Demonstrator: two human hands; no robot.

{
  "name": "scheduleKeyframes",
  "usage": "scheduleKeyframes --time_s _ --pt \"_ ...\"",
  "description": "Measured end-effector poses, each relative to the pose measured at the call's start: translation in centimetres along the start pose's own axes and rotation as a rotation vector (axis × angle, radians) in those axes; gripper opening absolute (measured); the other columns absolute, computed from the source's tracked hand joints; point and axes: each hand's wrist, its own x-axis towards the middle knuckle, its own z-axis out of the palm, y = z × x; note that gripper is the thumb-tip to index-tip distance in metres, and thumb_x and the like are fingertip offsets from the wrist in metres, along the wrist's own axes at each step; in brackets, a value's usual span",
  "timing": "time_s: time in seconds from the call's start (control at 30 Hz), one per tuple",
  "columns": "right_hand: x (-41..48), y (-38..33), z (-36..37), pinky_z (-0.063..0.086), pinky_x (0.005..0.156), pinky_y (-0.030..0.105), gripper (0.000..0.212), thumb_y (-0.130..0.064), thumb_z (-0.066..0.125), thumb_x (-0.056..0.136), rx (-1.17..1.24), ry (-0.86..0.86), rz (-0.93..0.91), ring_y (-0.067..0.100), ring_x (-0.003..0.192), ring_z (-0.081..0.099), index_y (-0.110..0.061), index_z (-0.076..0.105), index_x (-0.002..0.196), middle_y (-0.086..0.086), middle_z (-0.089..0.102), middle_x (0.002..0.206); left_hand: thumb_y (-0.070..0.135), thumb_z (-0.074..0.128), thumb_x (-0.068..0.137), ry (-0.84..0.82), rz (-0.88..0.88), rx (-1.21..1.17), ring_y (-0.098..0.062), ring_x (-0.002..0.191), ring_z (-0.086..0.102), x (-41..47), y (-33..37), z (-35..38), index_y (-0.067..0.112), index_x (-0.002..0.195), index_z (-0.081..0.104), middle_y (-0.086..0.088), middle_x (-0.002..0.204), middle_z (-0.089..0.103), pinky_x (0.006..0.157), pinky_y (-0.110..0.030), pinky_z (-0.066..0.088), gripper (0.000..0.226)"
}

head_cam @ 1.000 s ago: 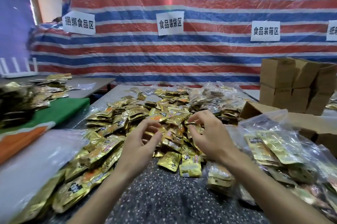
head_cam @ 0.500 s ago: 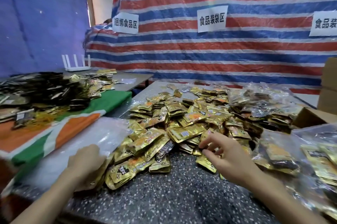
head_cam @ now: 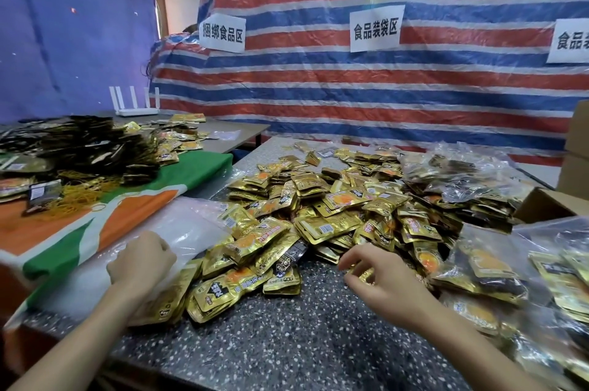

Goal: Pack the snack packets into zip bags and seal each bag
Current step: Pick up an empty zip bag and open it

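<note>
Covering the speckled table (head_cam: 287, 343): heap of gold snack packets (head_cam: 318, 209), centre; stack of clear zip bags (head_cam: 188, 231) at its left, under the left hand (head_cam: 140, 263), fingers curled, grasp not discernible; right hand (head_cam: 379, 276) pinching single packet (head_cam: 361, 274) at heap's near edge.

Packets (head_cam: 322, 225): gold, orange print. Table (head_cam: 287, 343): grey, white-speckled. Tarp (head_cam: 382, 97): red, blue, white stripes. Cloth (head_cam: 95, 231): green, orange, white.
</note>
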Motion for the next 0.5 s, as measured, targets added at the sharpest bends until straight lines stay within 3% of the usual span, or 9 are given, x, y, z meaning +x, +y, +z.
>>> scheduleKeyframes --time_s 0.1,0.17,0.27,0.33,0.43,0.5 --pt "0.8 -0.3 1.4 0.056 0.082 0.032 0.015 -0.029 0.063 0.092 -0.04 -0.054 0.049 0.001 0.091 0.063 -0.036 0.062 0.105 -0.02 0.063 0.102 0.035 0.06 0.094 -0.03 -0.008 -0.044 -0.023 0.051 0.049 0.1 0.0 0.1 0.02 0.049 0.036 0.005 0.044 0.04 0.071 -0.035 0.042 0.053" --pt "1.5 -0.7 2.3 0.056 0.081 0.029 0.017 -0.029 0.062 0.092 -0.025 -0.077 0.091 0.004 0.088 0.063 -0.034 0.059 0.108 -0.018 0.061 0.102 0.029 0.052 0.098 -0.007 -0.011 -0.069 -0.026 0.055 0.05 0.3 -0.1 0.2 0.019 0.052 0.036 0.001 0.048 0.041 0.072 -0.035 0.042 0.049" --pt "2.4 -1.3 3.8 0.055 0.085 0.028 0.021 -0.029 0.062 0.092 0.016 -0.089 0.133 0.003 0.09 0.06 -0.031 0.058 0.112 -0.016 0.06 0.105 0.013 0.05 0.094 0.071 0.037 -0.134 -0.033 0.085 0.061 0.1 0.1 -0.7 0.019 0.083 0.063 -0.006 0.086 0.067 0.08 -0.042 0.049 0.019" --pt "2.8 -1.9 4.6 0.054 0.083 0.024 0.02 -0.028 0.062 0.093 0.077 -0.079 0.139 0.002 0.091 0.06 -0.028 0.06 0.113 -0.015 0.062 0.103 0.012 0.055 0.094 0.18 0.091 -0.188 -0.033 0.098 0.062 -0.2 0.7 -1.6 0.019 0.103 0.069 -0.006 0.105 0.072 0.084 -0.046 0.052 0.018" --pt "3.1 -2.9 5.2 0.053 0.075 0.019 0.017 -0.041 0.063 0.096 0.245 -0.069 0.131 0.004 0.086 0.064 -0.026 0.065 0.103 -0.009 0.067 0.097 0.01 0.064 0.092 0.314 0.297 -0.364 -0.022 0.087 0.065 -1.3 2.2 -3.2 0.016 0.096 0.071 -0.001 0.093 0.072 0.074 -0.038 0.053 0.009" --pt "3.4 -3.8 5.0 0.056 0.073 0.026 0.044 -0.058 0.06 0.089 0.543 -0.087 0.19 0.01 0.08 0.068 -0.018 0.068 0.102 0.0 0.073 0.097 0.002 0.07 0.087 0.316 0.489 -0.462 -0.01 0.077 0.063 -3.0 3.6 -4.1 0.018 0.088 0.067 0.005 0.082 0.067 0.065 -0.023 0.048 0.016"
